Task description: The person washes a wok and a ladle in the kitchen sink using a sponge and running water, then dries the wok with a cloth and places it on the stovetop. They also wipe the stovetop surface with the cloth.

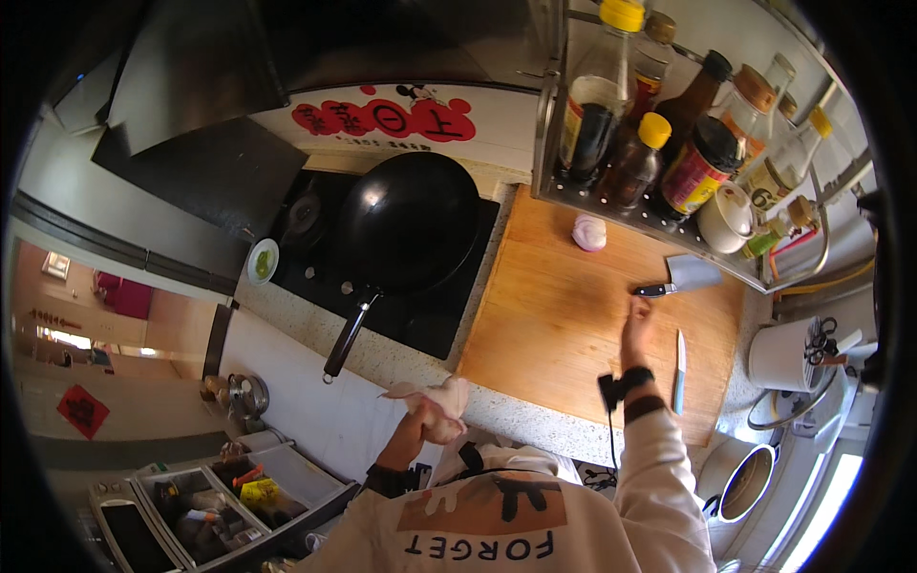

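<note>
My left hand (423, 424) grips a pale crumpled cloth (448, 400) in front of the counter's edge. Over the wooden cutting board (530, 329) is my right hand (639, 311), its fingers curled by the black handle of a cleaver (693, 273); whether it touches the handle I cannot tell. Nearer the board's right side lies a knife with a light blue handle (679, 372). A peeled purple onion (589, 233) rests at the back of the board, below the rack.
A black wok (412, 222) stands on the cooktop (444, 326), handle towards me. Left of it is a small plate with green pieces (263, 262). A metal rack (645, 220) of bottles overhangs the board. A white utensil holder (781, 354) and a pot (741, 480) stand right.
</note>
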A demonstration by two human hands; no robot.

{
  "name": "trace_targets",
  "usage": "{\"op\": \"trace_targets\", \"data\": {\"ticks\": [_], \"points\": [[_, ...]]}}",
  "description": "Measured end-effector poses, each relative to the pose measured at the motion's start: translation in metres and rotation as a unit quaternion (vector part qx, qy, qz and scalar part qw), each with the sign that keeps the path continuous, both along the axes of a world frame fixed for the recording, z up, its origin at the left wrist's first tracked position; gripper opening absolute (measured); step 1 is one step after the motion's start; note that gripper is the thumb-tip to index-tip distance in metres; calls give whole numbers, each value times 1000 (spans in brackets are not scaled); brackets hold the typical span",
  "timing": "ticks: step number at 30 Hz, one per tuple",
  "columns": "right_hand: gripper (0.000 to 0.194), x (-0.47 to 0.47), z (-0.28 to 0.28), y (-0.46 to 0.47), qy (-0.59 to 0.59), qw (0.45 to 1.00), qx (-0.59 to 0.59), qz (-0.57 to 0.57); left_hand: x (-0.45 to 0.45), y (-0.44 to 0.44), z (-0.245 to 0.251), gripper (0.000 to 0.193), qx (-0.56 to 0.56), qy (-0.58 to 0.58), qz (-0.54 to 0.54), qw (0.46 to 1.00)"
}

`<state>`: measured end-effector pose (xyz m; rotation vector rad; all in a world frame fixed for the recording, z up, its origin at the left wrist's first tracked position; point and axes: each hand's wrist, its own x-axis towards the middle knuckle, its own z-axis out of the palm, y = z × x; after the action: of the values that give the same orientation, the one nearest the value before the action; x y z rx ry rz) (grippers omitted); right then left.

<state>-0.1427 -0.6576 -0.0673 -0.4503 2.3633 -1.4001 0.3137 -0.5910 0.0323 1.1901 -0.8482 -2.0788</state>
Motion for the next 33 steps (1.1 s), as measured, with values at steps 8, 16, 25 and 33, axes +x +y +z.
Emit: {"op": "trace_targets", "data": {"ticks": [8,16,25,33], "points": [[52,206,61,43,-454,684,-116,559,-76,-47,15,34,-413,-238,-137,868],[43,173,43,-19,-534,750,-179,346,68,-116,45,60,-564,-578,37,589],[52,149,12,-194,-208,931,-174,245,140,-197,18,39,-59,-252,-245,934],[27,166,-12,-217,-270,932,-197,140,151,-208,54,19,1,-172,-256,951]]}}
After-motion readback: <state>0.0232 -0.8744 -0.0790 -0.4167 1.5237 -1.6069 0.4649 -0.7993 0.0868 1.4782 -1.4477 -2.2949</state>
